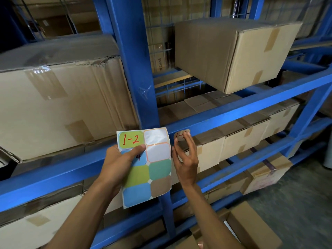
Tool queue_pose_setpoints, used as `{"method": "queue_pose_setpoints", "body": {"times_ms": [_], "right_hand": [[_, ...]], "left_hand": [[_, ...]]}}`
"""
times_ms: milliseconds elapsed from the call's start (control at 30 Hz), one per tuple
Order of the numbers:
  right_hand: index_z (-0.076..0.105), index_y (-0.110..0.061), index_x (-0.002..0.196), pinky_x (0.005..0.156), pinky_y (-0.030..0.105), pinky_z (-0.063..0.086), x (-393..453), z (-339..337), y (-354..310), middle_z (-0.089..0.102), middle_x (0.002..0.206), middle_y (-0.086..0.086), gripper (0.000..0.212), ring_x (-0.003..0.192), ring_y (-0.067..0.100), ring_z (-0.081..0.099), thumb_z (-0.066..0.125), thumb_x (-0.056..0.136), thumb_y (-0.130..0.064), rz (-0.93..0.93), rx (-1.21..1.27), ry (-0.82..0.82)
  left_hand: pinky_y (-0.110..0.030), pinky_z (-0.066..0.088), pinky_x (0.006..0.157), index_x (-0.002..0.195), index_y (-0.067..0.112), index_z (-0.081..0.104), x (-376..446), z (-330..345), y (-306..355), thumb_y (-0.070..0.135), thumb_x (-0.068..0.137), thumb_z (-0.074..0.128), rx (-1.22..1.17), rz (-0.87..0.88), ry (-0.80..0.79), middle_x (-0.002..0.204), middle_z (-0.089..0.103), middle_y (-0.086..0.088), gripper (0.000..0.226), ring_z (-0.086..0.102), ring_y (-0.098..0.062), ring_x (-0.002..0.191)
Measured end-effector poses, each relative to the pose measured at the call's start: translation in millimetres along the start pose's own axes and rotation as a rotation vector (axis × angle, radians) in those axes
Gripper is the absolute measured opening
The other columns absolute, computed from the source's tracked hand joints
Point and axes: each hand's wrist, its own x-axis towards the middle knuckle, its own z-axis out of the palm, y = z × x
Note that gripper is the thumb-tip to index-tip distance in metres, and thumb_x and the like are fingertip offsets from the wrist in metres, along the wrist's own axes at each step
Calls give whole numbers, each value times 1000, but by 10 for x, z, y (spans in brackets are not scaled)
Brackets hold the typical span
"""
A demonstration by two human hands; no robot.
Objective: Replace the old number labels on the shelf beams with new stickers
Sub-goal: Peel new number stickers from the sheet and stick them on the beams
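Observation:
My left hand point(120, 159) holds a sticker sheet point(158, 169) upright in front of the blue upright post. Its top-left green sticker point(131, 140) reads "1-2" in red, and two slots on the right of the sheet are peeled bare. A brown label point(179, 136) with red writing sits on the blue shelf beam point(251, 112) just right of the sheet. My right hand point(185, 157) is spread, with its fingertips touching that label and covering part of the number.
Taped cardboard boxes fill the shelves: a large one point(53, 108) at left, one point(231, 51) overhanging at upper right, a row point(248, 135) under the beam. The blue post point(133, 65) splits the bays. More boxes point(251, 229) lie on the floor at lower right.

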Motion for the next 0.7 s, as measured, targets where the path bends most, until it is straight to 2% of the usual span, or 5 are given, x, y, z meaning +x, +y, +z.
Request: {"method": "queue_pose_setpoints", "body": {"times_ms": [100,200,333,533,700], "right_hand": [[56,-16,138,109,46,45,-58,-73,124,38,155,10,46,148,27,30,62,93,-15,-69,-94,-111],[30,-18,153,113,55,35,-95,-176,210,28,161,9,69,151,29,20,61,92,-27,-143,-249,-281],[14,-17,156,119,49,25,-36,-281,182,28,160,13,80,150,28,20,60,92,-31,-145,-285,-349],[36,-25,148,104,19,39,69,-372,-71,48,137,3,54,125,22,51,56,97,-26,271,97,-100],[57,-14,136,96,29,48,426,-395,-128,57,122,7,40,114,20,56,60,97,-21,311,141,-29]], "left_hand": [[-34,58,60,102,14,72,-20,8,18,27,82,78,-4,7,0,83,81,-4,24,78,-24,71],[-35,59,61,103,14,72,-52,11,36,27,82,77,-7,7,0,83,81,-4,25,78,-23,71],[-37,60,63,103,14,71,-112,12,63,26,83,77,-13,9,2,83,81,-4,25,78,-23,71],[-31,58,56,100,15,72,-199,6,83,23,83,76,-30,18,6,81,81,-4,20,77,-21,68],[-31,58,56,98,14,73,-243,-16,94,22,83,77,-36,30,10,81,81,-5,18,77,-22,67]]}}
